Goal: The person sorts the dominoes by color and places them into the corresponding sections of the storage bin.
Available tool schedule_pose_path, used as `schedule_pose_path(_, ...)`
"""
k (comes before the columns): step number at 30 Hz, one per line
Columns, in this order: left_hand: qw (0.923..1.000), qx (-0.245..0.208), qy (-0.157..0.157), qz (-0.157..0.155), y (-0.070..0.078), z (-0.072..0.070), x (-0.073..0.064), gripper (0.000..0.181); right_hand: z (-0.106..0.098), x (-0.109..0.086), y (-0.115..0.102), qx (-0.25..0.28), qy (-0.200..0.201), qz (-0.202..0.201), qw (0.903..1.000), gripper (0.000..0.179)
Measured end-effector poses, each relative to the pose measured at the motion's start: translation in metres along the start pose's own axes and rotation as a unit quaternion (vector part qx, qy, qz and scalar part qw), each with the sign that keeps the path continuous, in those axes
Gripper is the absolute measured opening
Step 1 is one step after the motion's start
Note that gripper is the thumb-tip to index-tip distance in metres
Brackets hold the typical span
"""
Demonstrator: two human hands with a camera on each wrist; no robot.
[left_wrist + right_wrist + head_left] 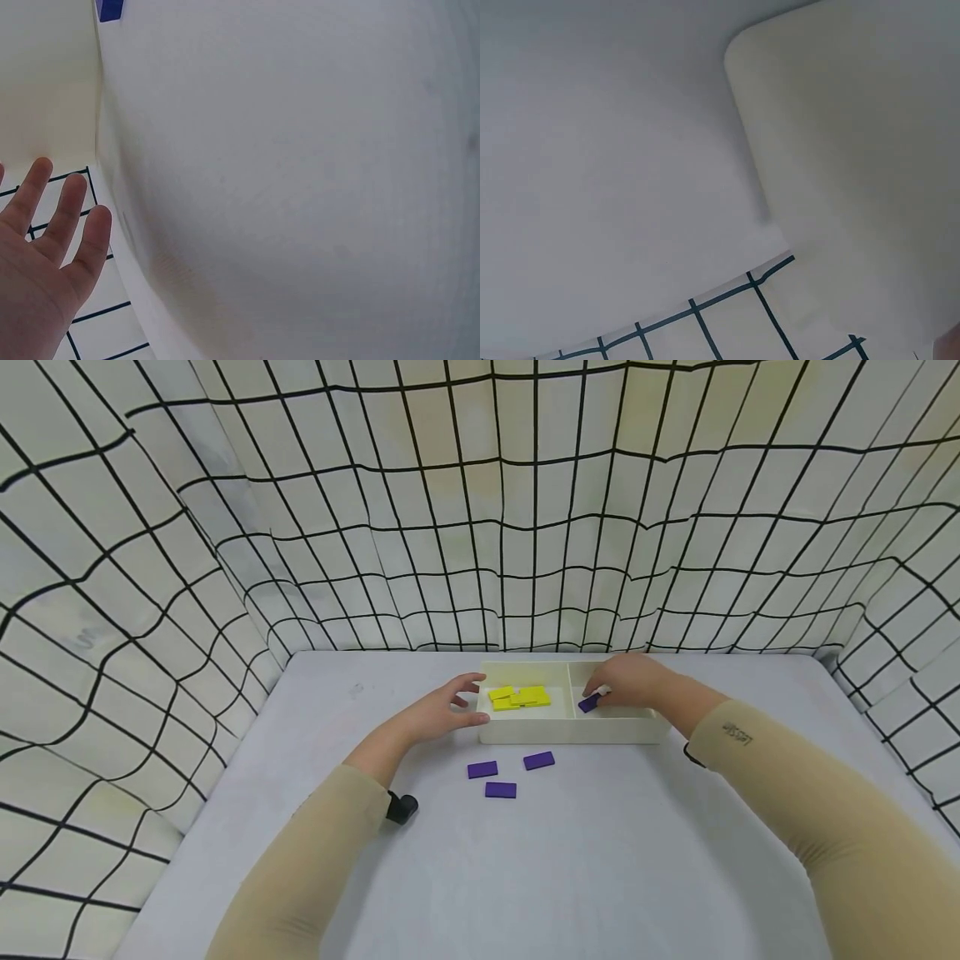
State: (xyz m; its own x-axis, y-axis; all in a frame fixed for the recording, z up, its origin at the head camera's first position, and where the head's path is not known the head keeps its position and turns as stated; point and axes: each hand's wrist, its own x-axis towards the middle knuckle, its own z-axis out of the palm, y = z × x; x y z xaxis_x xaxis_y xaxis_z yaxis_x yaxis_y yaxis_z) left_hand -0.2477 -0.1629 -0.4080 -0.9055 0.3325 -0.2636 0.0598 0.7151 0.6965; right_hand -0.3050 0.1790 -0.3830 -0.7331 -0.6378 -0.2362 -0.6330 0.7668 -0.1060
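A white two-compartment box (570,732) stands near the back of the table. Yellow blocks (531,696), flat and rectangular, lie overlapping in its wide left compartment. My right hand (633,681) reaches into the narrow right compartment and pinches a purple block (588,703) of similar shape; the fingertips are partly hidden. At the box's left end is my left hand (442,710), fingers spread and thumb against the front corner. Those spread fingers show in the left wrist view too. In front of the box lie three purple blocks (500,790), apart from one another.
A white table (570,868) carries everything. Walls of white sheeting behind a black grid net (517,518) rise at the back and both sides. A black wrist device (402,808) sits at the left sleeve's cuff.
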Motion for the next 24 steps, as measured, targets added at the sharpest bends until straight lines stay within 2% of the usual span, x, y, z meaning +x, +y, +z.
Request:
schedule_pose_path(14,1.0,0.005,0.006,0.004,-0.001,0.001,0.0,0.08,0.01,0.007,0.0,-0.004,-0.02,0.016,0.9997,0.024)
schedule_pose_path(24,0.9999,0.007,0.006,0.005,-0.002,0.002,0.001,0.081,0.01,0.01,0.001,-0.002,-0.011,0.015,0.9998,0.024)
